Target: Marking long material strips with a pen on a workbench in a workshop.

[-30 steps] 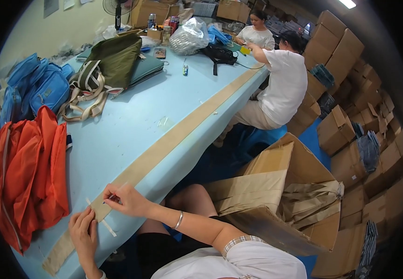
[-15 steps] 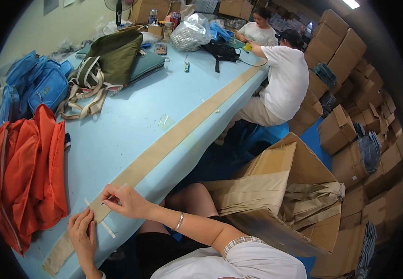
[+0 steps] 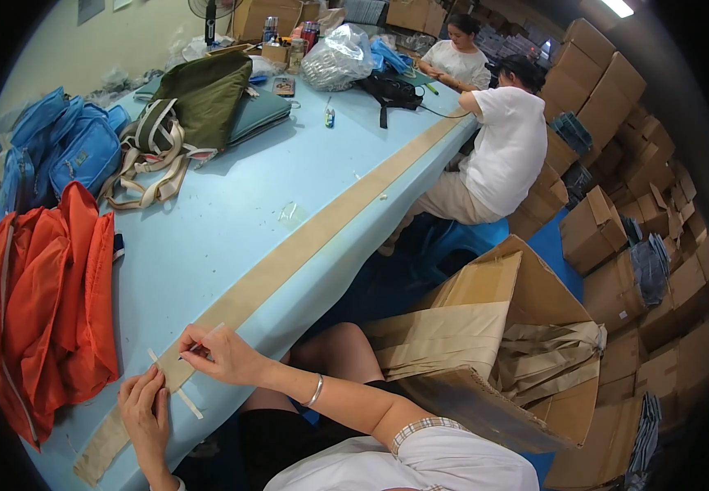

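Observation:
A long tan fabric strip [image 3: 305, 238] runs diagonally along the near edge of the blue-covered table [image 3: 231, 221]. My left hand [image 3: 145, 407] lies flat on its near end, fingers stretched out beside a narrow white strip [image 3: 186, 399] that crosses the fabric. Just right of it, my right hand [image 3: 222, 353] is closed in a pinch round a slim pen [image 3: 186, 356]. The pen's dark tip is at the tan fabric, close to the white strip; most of its shaft is hidden by my fingers.
Left of my hands lies a red-orange fabric bag [image 3: 51, 311], with blue bags [image 3: 84, 164] and an olive bag [image 3: 203, 90] beyond. On the right stands an open carton [image 3: 461, 385] holding tan strips [image 3: 551, 356]. Two people sit at the table's far end.
My hands and the tan strip look the same. At the far end, the nearer person's arm has drawn back, and a yellow thing by that hand no longer shows.

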### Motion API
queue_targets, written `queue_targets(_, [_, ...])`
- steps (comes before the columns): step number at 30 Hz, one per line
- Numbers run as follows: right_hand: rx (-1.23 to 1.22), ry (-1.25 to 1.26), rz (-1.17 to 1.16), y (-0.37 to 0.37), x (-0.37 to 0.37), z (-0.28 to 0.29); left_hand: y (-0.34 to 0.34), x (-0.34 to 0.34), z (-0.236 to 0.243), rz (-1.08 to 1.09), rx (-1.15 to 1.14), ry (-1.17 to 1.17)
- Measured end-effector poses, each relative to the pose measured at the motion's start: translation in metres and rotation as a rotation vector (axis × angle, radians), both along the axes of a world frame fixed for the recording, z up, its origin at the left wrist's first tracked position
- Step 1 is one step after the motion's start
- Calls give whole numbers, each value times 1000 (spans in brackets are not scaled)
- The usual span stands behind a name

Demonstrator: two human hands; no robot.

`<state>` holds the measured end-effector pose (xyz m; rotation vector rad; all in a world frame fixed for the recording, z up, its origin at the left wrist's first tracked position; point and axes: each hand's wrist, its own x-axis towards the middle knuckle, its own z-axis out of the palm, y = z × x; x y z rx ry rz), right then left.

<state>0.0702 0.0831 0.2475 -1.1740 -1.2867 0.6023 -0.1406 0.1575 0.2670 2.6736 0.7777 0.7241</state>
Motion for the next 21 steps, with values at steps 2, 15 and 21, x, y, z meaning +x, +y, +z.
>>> queue_targets(2, [3,0,-2,0,0,0,0,0,0,0,5,0])
queue_targets(15, [-22,24,3,-1,-1,-2,-1,0,3,-2,2,6])
queue_targets(21, [-1,60,5,0,-3,0,-1,0,4,-3,29,-1])
